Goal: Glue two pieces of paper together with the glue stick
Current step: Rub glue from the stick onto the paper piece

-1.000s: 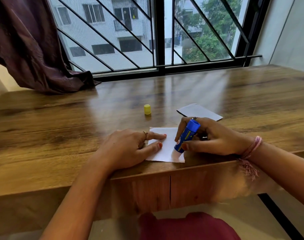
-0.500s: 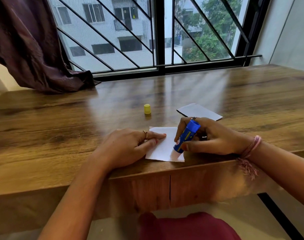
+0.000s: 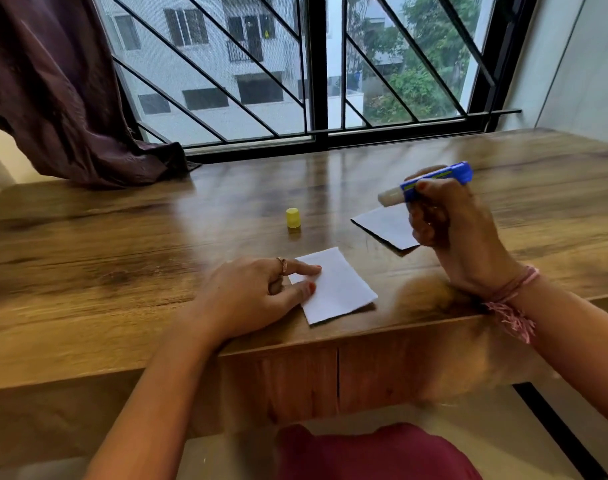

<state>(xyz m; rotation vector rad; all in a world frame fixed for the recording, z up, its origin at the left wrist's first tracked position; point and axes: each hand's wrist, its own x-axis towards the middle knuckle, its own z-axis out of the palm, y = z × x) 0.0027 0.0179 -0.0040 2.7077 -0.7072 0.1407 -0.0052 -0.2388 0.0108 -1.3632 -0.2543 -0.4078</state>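
Paper, near sheet (image 3: 333,285): white, lies flat on the counter (image 3: 122,258) close to its near edge. Left hand (image 3: 250,296) rests on its left side, forefinger and thumb laid out straight and pressing down, likely to keep the sheet from sliding while glue goes on. Whether glue already covers it cannot be told.

Paper, far sheet (image 3: 385,225): white, flat on the counter, further back and to the right, well apart from the near sheet and partly hidden by the right hand. Placed within reach, probably waiting to be laid onto the first.

Glue stick (image 3: 430,183): blue barrel, pale glue tip showing at its left end. Right hand (image 3: 447,216) grips it with fingers curled round the barrel, raised off the counter above the far sheet, barrel nearly level, tip pointing left. Held clear of both sheets, so nothing is being smeared at this moment.

Cap (image 3: 292,217): yellow, upright on the counter beyond the near sheet, between the two hands. Set aside close by, presumably for closing the stick afterwards.

Curtain (image 3: 53,91): dark, bunched at the far left by the window (image 3: 295,64).
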